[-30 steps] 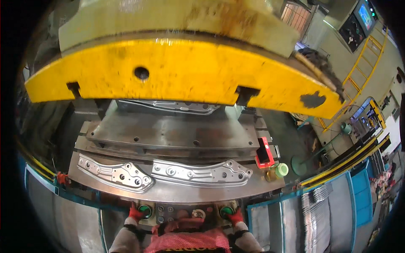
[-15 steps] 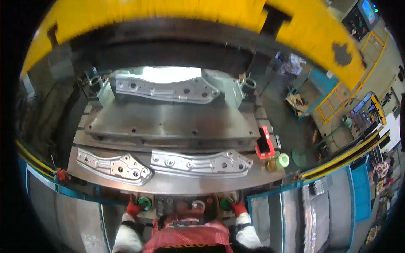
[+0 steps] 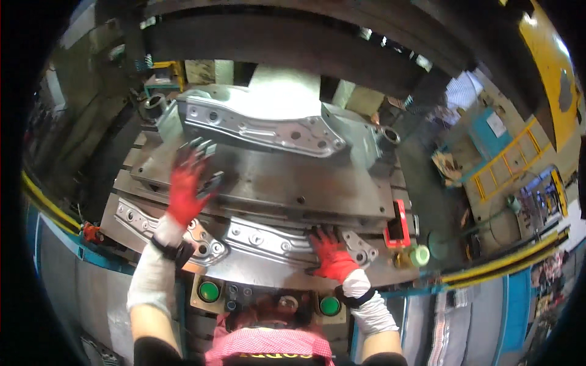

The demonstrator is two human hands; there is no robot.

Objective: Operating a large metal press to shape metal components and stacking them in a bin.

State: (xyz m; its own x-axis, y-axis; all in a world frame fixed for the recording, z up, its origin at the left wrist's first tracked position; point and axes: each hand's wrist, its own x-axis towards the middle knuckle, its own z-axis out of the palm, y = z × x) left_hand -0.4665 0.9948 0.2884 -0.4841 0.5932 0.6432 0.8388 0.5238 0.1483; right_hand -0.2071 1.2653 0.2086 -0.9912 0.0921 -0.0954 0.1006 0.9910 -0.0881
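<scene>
Red-gloved left hand point(image 3: 190, 186), fingers spread, hovers nearside of the farthest long silver metal panel point(image 3: 268, 130), lying crosswise; right hand point(image 3: 332, 257) farther off, grip unclear!

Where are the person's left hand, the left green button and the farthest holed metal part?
Left hand point(image 3: 187, 190): head view, back of the glove.
Left green button point(image 3: 209, 291): head view, its top.
Farthest holed metal part point(image 3: 266, 130): head view, middle.

L hand point(image 3: 190, 186): red glove w/ dk-grey fingers; R hand point(image 3: 332, 253): red glove, blackish fingers. Sleeves point(image 3: 149, 280) off-wht, wristbands point(image 3: 359, 299) blk. Panels point(image 3: 268, 238) nr front edge of bed point(image 3: 262, 272) silver-grey. Nr its rt edge, red case point(image 3: 397, 226) w/ blk face; nr front rt corner, jar point(image 3: 403, 258) w/ pale-grn lid point(image 3: 420, 256). Btns point(image 3: 209, 291) grn. Apron point(image 3: 268, 343) red/wht check, yel lettering point(image 3: 299, 357).
</scene>
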